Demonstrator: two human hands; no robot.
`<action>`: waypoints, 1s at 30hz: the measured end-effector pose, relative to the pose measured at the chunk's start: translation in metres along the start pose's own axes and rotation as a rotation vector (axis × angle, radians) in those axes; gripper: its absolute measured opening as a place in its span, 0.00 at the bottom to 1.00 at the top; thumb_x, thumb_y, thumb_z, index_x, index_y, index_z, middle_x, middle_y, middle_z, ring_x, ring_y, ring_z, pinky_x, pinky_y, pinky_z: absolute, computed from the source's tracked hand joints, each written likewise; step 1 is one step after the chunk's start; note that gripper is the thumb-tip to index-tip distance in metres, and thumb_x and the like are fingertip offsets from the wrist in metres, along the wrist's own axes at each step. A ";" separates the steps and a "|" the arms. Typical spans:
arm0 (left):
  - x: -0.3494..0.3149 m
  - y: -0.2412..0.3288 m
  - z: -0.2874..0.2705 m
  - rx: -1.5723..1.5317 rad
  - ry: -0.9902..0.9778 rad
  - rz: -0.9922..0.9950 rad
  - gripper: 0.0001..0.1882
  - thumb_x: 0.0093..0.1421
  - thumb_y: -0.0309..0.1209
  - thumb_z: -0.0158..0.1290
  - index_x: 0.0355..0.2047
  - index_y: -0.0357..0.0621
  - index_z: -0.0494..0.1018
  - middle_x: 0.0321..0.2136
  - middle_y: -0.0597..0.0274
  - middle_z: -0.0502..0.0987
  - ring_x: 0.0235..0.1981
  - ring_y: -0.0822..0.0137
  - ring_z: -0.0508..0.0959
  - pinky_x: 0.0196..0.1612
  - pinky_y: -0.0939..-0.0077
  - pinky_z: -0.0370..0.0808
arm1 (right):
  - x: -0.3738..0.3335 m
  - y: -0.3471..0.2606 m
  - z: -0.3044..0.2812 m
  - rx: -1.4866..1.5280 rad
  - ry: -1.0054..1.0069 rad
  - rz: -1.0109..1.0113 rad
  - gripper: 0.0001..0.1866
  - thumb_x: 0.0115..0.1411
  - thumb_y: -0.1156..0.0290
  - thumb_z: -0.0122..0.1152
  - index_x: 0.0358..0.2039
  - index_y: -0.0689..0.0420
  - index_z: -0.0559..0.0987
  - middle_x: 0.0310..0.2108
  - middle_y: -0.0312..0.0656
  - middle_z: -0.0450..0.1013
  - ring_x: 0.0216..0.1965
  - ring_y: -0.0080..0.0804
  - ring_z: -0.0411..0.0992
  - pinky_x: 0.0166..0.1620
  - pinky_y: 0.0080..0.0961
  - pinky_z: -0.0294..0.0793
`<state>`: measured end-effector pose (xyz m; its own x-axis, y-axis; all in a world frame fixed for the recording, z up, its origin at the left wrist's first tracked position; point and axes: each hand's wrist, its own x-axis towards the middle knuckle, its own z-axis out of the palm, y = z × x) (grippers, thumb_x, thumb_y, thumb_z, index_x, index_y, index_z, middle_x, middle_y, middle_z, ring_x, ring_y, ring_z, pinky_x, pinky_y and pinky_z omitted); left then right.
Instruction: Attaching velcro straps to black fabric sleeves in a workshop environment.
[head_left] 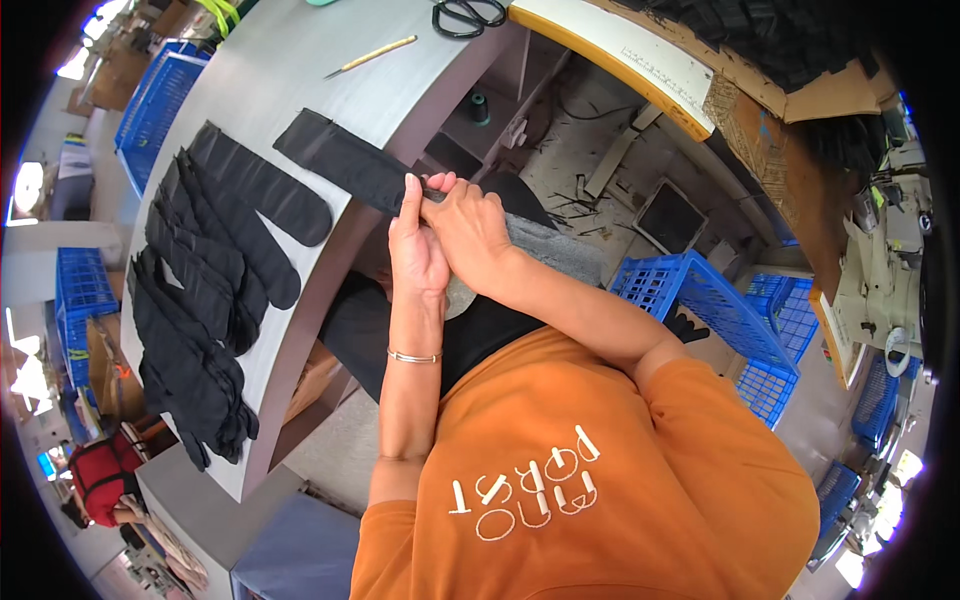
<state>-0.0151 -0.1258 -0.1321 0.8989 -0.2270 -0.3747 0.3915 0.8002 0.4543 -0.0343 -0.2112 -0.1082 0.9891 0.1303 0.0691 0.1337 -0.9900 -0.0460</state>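
Above my lap, both my hands are together at the near end of a black fabric strip [345, 160], whose far end lies on the grey tabletop [340, 85]. My left hand [416, 245] is closed at the strip's end, its thumb raised along the edge. My right hand [468, 230] is closed over the same end, its fingers bent and pressed against the left. The fingertips partly hide the cloth between them. To the left lies a spread pile of black fabric pieces [205, 255], several with rounded ends. Grey cloth [555, 248] lies across my lap, beside my right forearm.
Black-handled scissors [468, 16] and a thin pointed stick [370, 57] lie on the far tabletop. A thread spool [480, 108] stands on the shelf below. Blue crates [690, 300] sit on the floor at right, near a white yellow-edged table [640, 65].
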 end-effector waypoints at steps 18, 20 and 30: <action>-0.019 -0.014 0.003 0.089 0.099 0.126 0.14 0.67 0.38 0.55 0.39 0.38 0.71 0.35 0.58 0.77 0.40 0.65 0.78 0.45 0.66 0.78 | -0.022 0.009 0.009 0.195 -0.036 -0.070 0.17 0.60 0.69 0.54 0.51 0.50 0.72 0.32 0.52 0.73 0.31 0.50 0.77 0.33 0.40 0.79; -0.014 -0.006 0.003 0.116 0.090 0.132 0.17 0.68 0.42 0.54 0.39 0.36 0.72 0.35 0.57 0.77 0.39 0.65 0.79 0.44 0.67 0.79 | -0.017 0.014 0.000 0.315 -0.103 -0.118 0.22 0.59 0.72 0.54 0.55 0.49 0.71 0.37 0.56 0.73 0.35 0.53 0.78 0.34 0.41 0.80; -0.003 0.019 0.009 0.055 0.194 0.251 0.20 0.65 0.43 0.58 0.37 0.34 0.75 0.34 0.55 0.79 0.38 0.60 0.81 0.46 0.64 0.80 | -0.030 0.017 -0.007 0.163 0.010 -0.201 0.39 0.54 0.77 0.59 0.66 0.34 0.64 0.34 0.47 0.67 0.29 0.44 0.75 0.28 0.36 0.76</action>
<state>-0.0086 -0.1150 -0.1150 0.9165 0.0880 -0.3903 0.1774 0.7852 0.5934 -0.0621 -0.2325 -0.1037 0.9411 0.3221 0.1028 0.3364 -0.9222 -0.1907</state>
